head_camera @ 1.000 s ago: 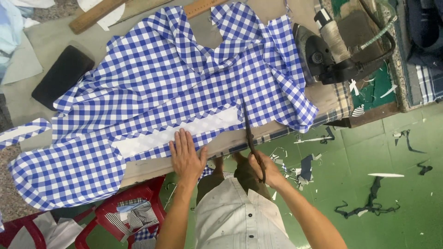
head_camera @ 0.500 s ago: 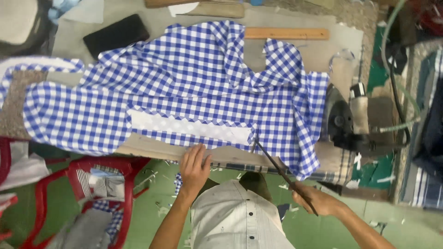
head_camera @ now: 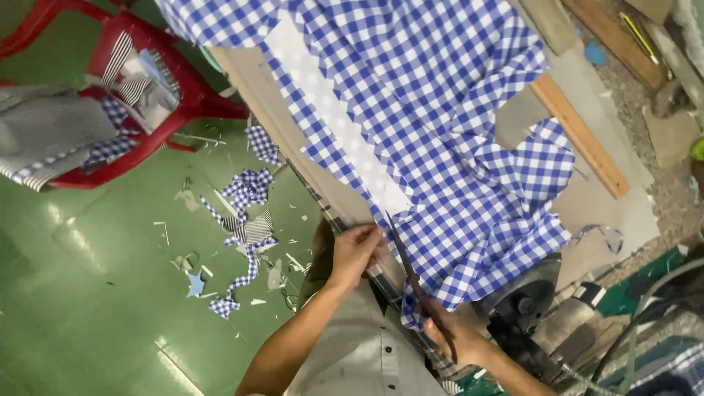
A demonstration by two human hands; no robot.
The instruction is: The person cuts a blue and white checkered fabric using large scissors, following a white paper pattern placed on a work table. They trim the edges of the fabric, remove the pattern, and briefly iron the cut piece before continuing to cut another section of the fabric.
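A blue and white checked fabric point(head_camera: 433, 125) lies spread over a work table point(head_camera: 594, 198), with a white strip point(head_camera: 330, 117) along its near edge. My left hand point(head_camera: 354, 251) grips the fabric's edge at the end of the white strip. My right hand point(head_camera: 456, 339) holds dark scissors point(head_camera: 414, 282), whose blades point up along the fabric edge beside my left hand. The blade tips touch the cloth close to the white strip.
A red plastic chair point(head_camera: 147, 95) with folded cloth stands on the green floor point(head_camera: 88, 293) at left. Checked scraps point(head_camera: 246, 235) litter the floor. A wooden ruler point(head_camera: 579, 132) lies on the table, and a sewing machine point(head_camera: 535, 301) sits at lower right.
The view has swung round and moved closer. My left hand went from lying flat on the fabric to gripping its edge; the scissors now reach the cloth beside it.
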